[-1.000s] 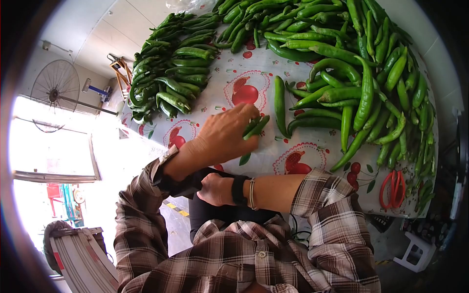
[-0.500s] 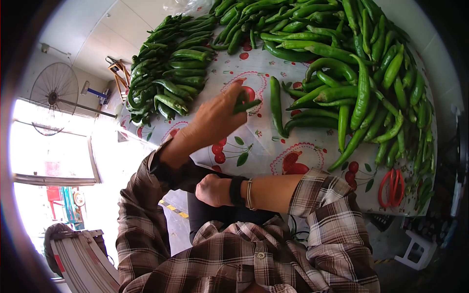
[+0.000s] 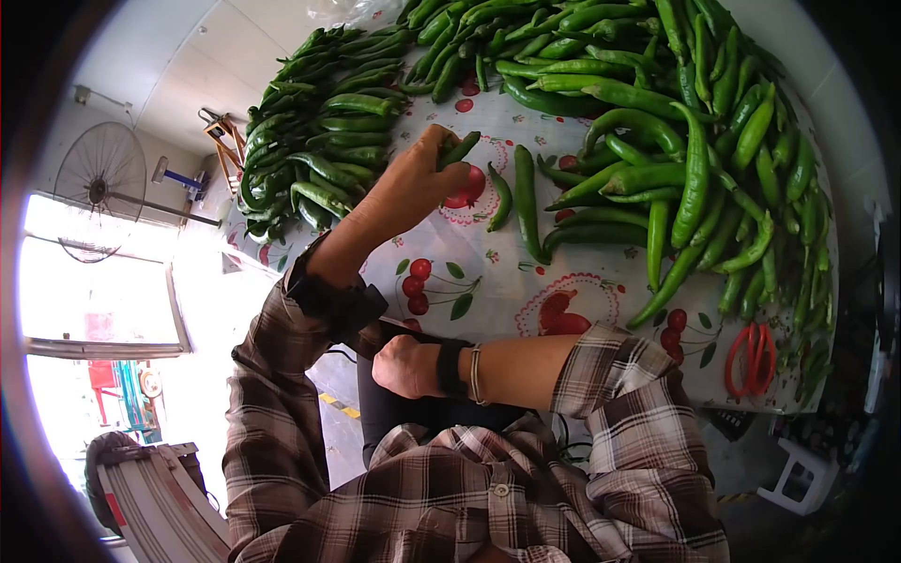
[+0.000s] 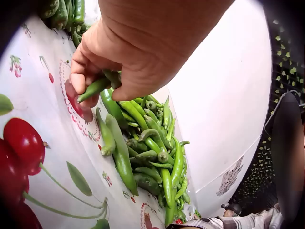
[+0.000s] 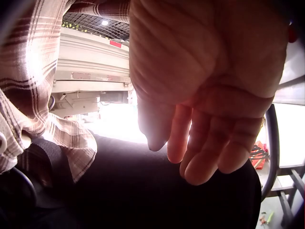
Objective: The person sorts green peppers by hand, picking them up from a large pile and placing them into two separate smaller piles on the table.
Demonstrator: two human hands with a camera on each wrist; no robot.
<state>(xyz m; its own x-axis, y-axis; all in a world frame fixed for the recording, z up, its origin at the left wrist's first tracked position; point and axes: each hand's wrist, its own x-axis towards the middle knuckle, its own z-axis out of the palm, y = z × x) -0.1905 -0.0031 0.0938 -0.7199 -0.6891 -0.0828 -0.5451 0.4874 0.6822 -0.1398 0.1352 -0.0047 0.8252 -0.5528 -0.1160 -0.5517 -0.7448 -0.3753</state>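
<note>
My left hand (image 3: 413,183) is over the far middle of the table and pinches a short green chili pepper (image 3: 460,150) between thumb and fingers. Part of a second green piece shows inside the grip in the left wrist view. Just right of this hand a small curved pepper (image 3: 499,199) lies on the cloth, beside a longer straight pepper (image 3: 527,202). My right hand (image 3: 405,366) hangs low over the lap with nothing in it. Its fingers (image 5: 200,167) are loosely bent in the right wrist view.
A neat heap of dark green peppers (image 3: 282,150) lies at the table's left. Larger loose peppers (image 3: 648,178) cover the right and back. Red-handled scissors (image 3: 751,361) lie near the front right edge of the printed tablecloth (image 3: 507,300). A white stool (image 3: 798,479) stands below at right.
My left hand has moved away from me and slightly left, still gripping a pepper. The small curved pepper now lies beside the long one. My right hand has hardly moved.
</note>
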